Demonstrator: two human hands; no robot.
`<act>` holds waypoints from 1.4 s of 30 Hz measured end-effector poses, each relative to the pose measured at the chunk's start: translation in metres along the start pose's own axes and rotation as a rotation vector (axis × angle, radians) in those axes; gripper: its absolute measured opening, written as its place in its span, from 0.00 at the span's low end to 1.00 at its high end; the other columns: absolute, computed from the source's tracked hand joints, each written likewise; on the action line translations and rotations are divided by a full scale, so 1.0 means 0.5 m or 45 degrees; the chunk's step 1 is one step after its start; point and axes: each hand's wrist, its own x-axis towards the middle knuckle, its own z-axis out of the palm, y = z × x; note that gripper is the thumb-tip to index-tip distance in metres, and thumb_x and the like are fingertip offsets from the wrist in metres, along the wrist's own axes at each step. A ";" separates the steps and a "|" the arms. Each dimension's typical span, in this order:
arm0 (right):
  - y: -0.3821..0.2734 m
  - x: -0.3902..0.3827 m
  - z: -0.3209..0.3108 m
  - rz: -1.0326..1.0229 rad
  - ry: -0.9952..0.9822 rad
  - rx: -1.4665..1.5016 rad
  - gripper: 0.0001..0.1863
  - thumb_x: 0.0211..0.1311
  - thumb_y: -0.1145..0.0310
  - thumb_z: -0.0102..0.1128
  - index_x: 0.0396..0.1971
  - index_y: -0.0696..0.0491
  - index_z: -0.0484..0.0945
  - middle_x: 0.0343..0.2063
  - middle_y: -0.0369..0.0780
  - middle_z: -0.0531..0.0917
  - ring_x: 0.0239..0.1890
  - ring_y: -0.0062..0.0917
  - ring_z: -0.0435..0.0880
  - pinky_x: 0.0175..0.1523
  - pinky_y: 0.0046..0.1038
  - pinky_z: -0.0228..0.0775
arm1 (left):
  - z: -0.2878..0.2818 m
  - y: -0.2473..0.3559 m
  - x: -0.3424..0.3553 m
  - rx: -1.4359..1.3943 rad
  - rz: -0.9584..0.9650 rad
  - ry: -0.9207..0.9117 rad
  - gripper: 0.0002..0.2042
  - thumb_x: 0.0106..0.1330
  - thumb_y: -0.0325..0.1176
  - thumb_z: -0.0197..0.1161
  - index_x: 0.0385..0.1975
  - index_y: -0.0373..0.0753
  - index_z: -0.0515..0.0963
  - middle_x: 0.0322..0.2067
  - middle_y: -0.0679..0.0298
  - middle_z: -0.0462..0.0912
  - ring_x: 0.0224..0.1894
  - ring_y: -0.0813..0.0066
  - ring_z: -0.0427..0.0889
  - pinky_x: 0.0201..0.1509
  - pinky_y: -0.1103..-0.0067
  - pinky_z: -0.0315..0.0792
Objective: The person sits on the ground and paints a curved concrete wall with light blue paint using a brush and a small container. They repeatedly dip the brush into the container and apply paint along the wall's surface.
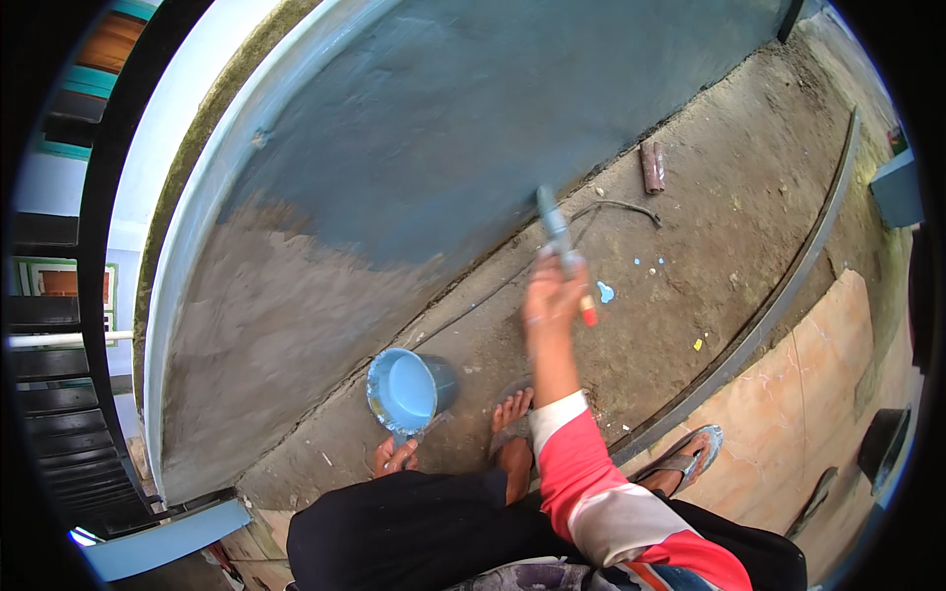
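My right hand (555, 293) is closed around a paintbrush (555, 225) with a red-tipped handle, slightly blurred by motion. Its bristles, coated blue-grey, are at the lower part of the wall (414, 148), near the wall's foot. Blue-grey paint covers the upper and right parts of this wall, while bare grey-brown cement shows at the lower left. Low by the wall, my left hand (395, 457) grips the handle of a blue dipper (440, 382). Light blue paint lies inside the dipper, and smears mark its rim.
A thin cable (473, 303) runs along the wall's foot. Further right lie a brownish cylindrical piece (652, 167), a blue paint blot (606, 292) and a yellow scrap (698, 345). A raised curb (778, 295) borders the dirt strip, with pinkish tiles (778, 379) beyond. My sandaled feet straddle the curb.
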 end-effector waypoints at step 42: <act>-0.066 0.005 -0.101 -0.433 -1.084 -1.819 0.01 0.63 0.75 0.56 0.32 0.55 0.77 0.28 0.36 0.79 0.31 0.22 0.80 0.39 0.29 0.72 | 0.056 0.038 0.014 0.050 -0.002 -0.060 0.10 0.66 0.36 0.64 0.33 0.38 0.71 0.14 0.74 0.63 0.13 0.86 0.58 0.17 0.82 0.51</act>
